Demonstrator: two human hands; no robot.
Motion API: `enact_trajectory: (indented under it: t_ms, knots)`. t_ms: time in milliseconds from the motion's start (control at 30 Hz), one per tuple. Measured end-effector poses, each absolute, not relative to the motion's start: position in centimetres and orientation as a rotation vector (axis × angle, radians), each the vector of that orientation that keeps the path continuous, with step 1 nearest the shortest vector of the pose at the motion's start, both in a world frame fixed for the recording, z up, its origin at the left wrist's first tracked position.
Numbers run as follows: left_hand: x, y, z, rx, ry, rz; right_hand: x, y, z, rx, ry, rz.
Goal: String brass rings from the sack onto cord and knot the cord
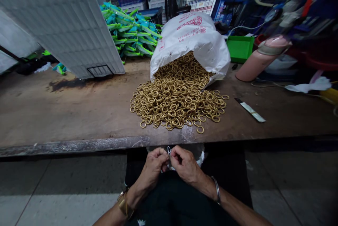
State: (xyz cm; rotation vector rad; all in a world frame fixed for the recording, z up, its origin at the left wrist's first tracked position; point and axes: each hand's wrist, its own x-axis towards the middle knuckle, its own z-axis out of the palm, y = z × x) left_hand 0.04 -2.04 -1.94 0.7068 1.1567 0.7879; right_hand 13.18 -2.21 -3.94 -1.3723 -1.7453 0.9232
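1 white loop (168,149) is pinched by the closed fingertips of the left hand (156,160) and right hand (185,164), before the table (79,113). Beyond, 1 sack (192,35) spills uncountable gold rings (176,102); 1 knife (250,109), 1 flask (261,60) rightward.

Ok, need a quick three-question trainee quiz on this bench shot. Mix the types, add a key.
1. Fill in: the gold-coloured round rings spill from the mouth of the ____.
2. True or false: the slim knife-like tool with a pale handle and dark tip lies on the brown tabletop, right of the rings as pictured.
3. What shows between the fingertips of the bare left hand and bare right hand?
A) a green rectangular tray
B) a thin white loop
C) a pink flask

Key: 1. white plastic sack with red print; 2. true; 3. B
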Motion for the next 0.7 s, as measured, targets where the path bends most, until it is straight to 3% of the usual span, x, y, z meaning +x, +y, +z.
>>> enact_trajectory:
  t_ms: [233,500,700]
  knots:
    - [0.3,-1.9,-1.4,0.504,1.067,0.738,13.4,-2.5,-2.9,-1.283,-1.752,0.871]
    - [0.3,-2.2,-1.5,0.593,1.114,0.814,13.3,-2.5,-3.0,-1.397,-1.388,1.335]
    - [-0.1,-2.3,-2.0,0.851,1.233,0.793,13.3,-2.4,-3.1,-1.340,-1.566,1.224]
